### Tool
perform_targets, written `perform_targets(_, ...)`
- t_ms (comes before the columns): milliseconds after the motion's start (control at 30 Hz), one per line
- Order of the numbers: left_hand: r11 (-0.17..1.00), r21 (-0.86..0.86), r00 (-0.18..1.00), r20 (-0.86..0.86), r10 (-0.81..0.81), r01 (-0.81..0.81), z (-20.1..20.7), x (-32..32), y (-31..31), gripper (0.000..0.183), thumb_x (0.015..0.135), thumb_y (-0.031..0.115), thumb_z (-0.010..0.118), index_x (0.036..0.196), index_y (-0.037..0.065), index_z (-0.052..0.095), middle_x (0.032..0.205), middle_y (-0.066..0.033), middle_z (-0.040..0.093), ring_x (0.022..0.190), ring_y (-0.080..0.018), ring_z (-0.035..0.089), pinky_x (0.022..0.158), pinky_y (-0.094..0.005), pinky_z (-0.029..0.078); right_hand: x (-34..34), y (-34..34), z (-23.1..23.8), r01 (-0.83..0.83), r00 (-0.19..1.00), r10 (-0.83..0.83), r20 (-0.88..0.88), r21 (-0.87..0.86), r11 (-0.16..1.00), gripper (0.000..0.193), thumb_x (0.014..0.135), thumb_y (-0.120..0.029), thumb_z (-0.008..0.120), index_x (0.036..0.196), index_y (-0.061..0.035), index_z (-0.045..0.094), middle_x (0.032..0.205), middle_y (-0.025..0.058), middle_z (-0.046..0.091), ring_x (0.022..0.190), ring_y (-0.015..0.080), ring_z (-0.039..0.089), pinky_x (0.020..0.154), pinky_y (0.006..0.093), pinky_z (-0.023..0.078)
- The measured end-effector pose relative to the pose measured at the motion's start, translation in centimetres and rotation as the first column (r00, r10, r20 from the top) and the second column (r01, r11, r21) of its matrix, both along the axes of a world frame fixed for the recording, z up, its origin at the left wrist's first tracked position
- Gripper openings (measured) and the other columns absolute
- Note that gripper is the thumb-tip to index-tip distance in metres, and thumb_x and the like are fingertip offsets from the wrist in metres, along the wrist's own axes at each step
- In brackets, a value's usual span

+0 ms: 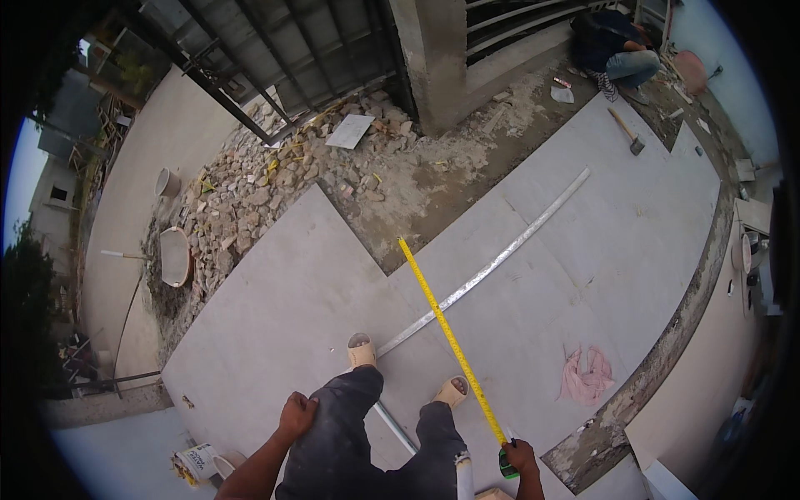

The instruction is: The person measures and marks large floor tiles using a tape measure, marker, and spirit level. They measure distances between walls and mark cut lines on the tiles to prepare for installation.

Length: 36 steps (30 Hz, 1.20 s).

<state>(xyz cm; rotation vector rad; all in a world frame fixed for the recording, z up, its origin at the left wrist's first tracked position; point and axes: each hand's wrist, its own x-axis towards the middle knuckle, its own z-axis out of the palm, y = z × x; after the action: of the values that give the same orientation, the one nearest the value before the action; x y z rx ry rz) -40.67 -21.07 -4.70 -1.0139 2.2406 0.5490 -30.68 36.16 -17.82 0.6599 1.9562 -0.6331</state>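
My right hand [520, 455] is closed around a green and black tape measure [507, 464] at the bottom, right of my legs. From it the yellow tape blade [450, 333] runs up and left across the grey tiles, its far end at a notch in the tiled edge. The blade crosses over a long silver straightedge bar [492, 265] lying diagonally on the floor. A thin dark thing shows by my right fingers, too small to name. Beside my left knee, my left hand [297, 415] is curled against the dark trousers, with nothing visible in it.
A hammer [627, 133] with a wooden handle and a pink cloth [587, 376] lie on the tiles [275, 283]. Rubble [258, 187] borders them beside a metal gate. A co-worker [618, 54] crouches at far right. Buckets [193, 461] stand at lower left.
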Motion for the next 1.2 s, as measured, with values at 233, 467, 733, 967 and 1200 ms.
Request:
perform_targets(233, 0.977, 0.205, 0.998, 0.006, -0.062, 0.059, -5.4, -9.9, -9.2, 0.05, 0.093, 0.046, 0.063, 0.107, -0.002, 0.066, 0.104, -0.0222, 0.071, 0.101, -0.0344, 0.069, 0.09, -0.042, 0.053, -9.6, -3.9, 5.8, -0.025, 0.991, 0.022, 0.131, 0.019, 1.0, 0.049, 0.087, -0.046, 0.065, 0.097, 0.0013, 0.072, 0.094, 0.0244, 0.072, 0.093, 0.0393, 0.07, 0.081, 0.0459, 0.054)
perform_targets(467, 0.915, 0.4, 0.999, -0.019, -0.048, 0.052, -17.2, -31.1, -16.7, 0.043, 0.099, 0.038, 0.059, 0.11, -0.003, 0.062, 0.094, -0.0094, 0.069, 0.087, -0.0172, 0.066, 0.078, -0.0324, 0.052, -16.4, -11.3, 7.8, -0.04, 0.973, 0.028, 0.231, 0.047, 0.998, 0.047, 0.088, -0.045, 0.067, 0.095, 0.0011, 0.07, 0.088, 0.0221, 0.072, 0.085, 0.0365, 0.071, 0.076, 0.0448, 0.054)
perform_targets(733, 0.724, 0.659, 0.974, 0.064, 0.217, -0.204, -21.8, -52.5, -15.2, 0.048, 0.096, 0.041, 0.063, 0.124, 0.002, 0.056, 0.112, -0.0111, 0.066, 0.098, -0.0205, 0.064, 0.086, -0.0374, 0.052, -27.2, -18.1, 6.5, 0.07, 0.991, -0.06, 0.12, -0.079, 0.994, 0.045, 0.092, -0.045, 0.06, 0.093, -0.0009, 0.067, 0.095, 0.0223, 0.07, 0.093, 0.0428, 0.067, 0.08, 0.0484, 0.053)
perform_targets(967, 0.293, 0.868, 0.889, 0.29, 0.355, -0.401, -27.3, -61.2, -6.7, 0.033, 0.102, 0.03, 0.053, 0.124, 0.005, 0.057, 0.119, -0.0126, 0.065, 0.108, -0.0271, 0.063, 0.097, -0.0449, 0.051, -37.3, -15.4, 2.1, 0.084, 0.986, -0.059, 0.159, -0.152, 0.985, 0.043, 0.093, -0.043, 0.059, 0.092, -0.0006, 0.067, 0.091, 0.0222, 0.07, 0.091, 0.0432, 0.067, 0.082, 0.048, 0.053)
perform_targets(1200, 0.135, 0.914, 0.822, 0.271, 0.501, -0.383, -32.0, -69.2, 3.3, 0.028, 0.097, 0.019, 0.059, 0.121, 0.005, 0.058, 0.117, -0.0151, 0.066, 0.111, -0.0282, 0.064, 0.098, -0.044, 0.052, -47.9, -9.3, -8.7, 0.039, 0.995, -0.027, 0.097, -0.121, 0.992, 0.039, 0.094, -0.039, 0.06, 0.094, -0.0002, 0.067, 0.089, 0.0241, 0.069, 0.09, 0.0434, 0.067, 0.081, 0.0498, 0.052)
